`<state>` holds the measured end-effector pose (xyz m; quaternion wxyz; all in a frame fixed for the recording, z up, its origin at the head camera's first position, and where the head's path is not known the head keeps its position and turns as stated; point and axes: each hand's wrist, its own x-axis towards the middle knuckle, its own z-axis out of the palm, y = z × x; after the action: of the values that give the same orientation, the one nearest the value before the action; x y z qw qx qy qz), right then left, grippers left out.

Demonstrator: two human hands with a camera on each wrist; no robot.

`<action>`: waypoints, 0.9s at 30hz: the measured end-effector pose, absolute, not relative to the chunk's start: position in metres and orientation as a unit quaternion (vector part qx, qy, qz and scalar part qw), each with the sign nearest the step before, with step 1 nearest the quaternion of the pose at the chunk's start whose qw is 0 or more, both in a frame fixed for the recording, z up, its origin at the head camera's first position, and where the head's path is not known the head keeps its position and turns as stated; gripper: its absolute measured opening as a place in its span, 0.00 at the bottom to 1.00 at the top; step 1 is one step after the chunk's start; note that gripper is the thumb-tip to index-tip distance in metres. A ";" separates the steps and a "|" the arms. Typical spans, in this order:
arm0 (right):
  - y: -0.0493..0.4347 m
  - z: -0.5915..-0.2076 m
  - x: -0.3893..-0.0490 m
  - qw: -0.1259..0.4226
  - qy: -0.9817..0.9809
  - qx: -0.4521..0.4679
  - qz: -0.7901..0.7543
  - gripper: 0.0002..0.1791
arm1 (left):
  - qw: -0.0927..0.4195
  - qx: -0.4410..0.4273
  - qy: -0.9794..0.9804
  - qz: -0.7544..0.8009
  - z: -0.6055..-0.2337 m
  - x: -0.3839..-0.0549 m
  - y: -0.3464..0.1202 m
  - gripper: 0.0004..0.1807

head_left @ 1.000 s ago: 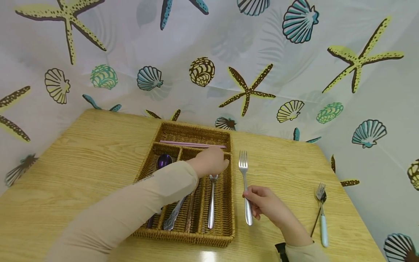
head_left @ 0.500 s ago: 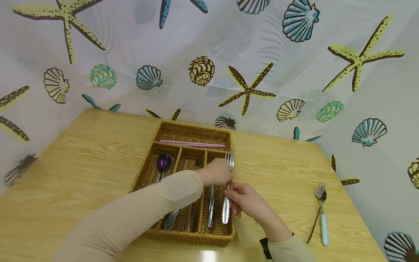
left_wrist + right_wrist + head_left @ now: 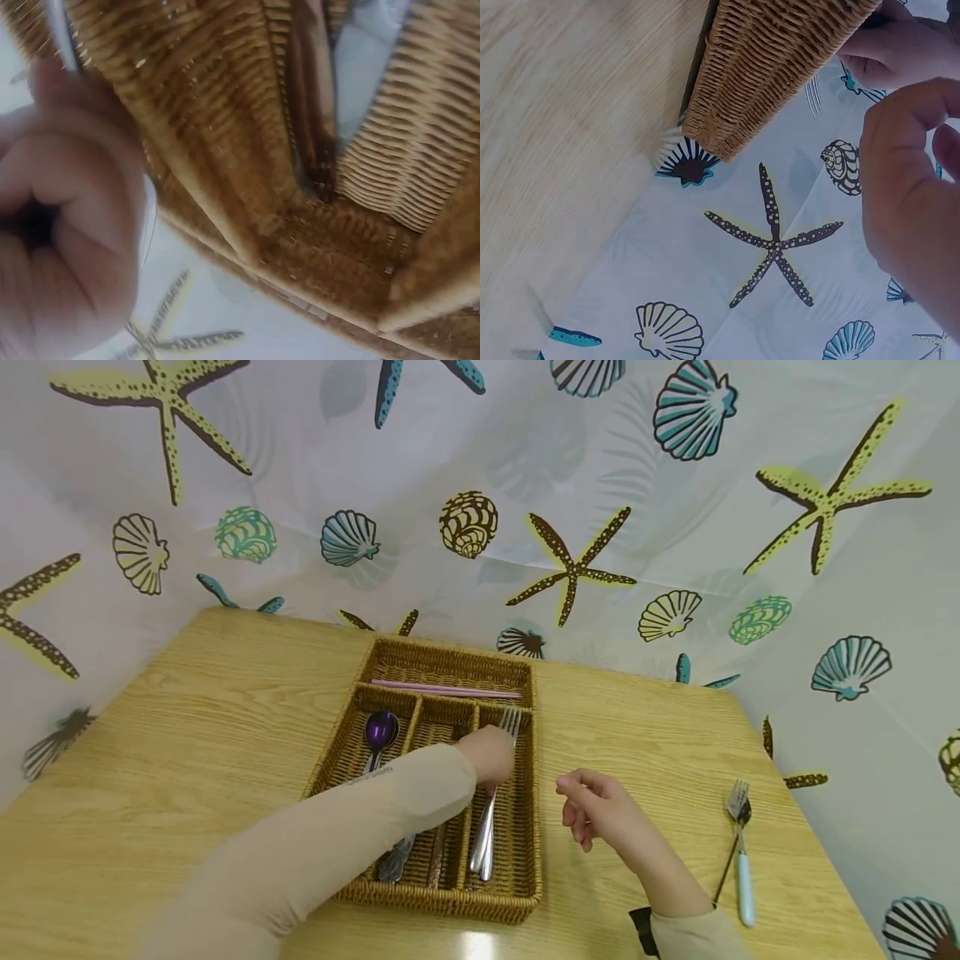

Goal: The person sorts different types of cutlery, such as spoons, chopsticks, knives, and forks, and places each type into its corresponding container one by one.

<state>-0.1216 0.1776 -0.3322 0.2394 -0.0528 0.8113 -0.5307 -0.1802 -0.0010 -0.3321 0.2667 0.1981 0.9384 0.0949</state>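
Observation:
In the head view my left hand [image 3: 491, 753] reaches into the right compartment of a wicker cutlery tray [image 3: 536, 827] and grips a silver fork [image 3: 511, 721]. The fork's tines show beyond the fingers. Two silver handles [image 3: 482, 852] lie close together below the hand; where they meet the heads is hidden by it. In the left wrist view the same hand [image 3: 71, 225] appears with curled fingers beside the wicker dividers. My right hand [image 3: 603, 814] hovers just right of the tray, fingers loosely bent, holding nothing.
Pink chopsticks [image 3: 446, 689] lie in the tray's back compartment. A purple spoon [image 3: 382, 729] sits in the left one, and a patterned handle [image 3: 396, 860] in the middle. A fork with a pale blue handle [image 3: 745, 889] and a dark spoon [image 3: 744, 812] lie at the table's right.
The fork has moved left from beside the tray into its right compartment, passing from my right hand to my left. The right hand has let go and drawn back to the right.

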 end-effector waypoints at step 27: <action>0.273 -0.340 -0.115 0.188 0.895 0.052 -0.400 0.23 | 0.258 0.080 0.961 -0.065 -0.348 -0.173 0.032 0.23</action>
<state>-0.1151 0.2731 -0.3403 0.1885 0.0522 0.8953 -0.4002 -0.1725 0.0316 -0.3475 0.2580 0.0804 0.9606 -0.0647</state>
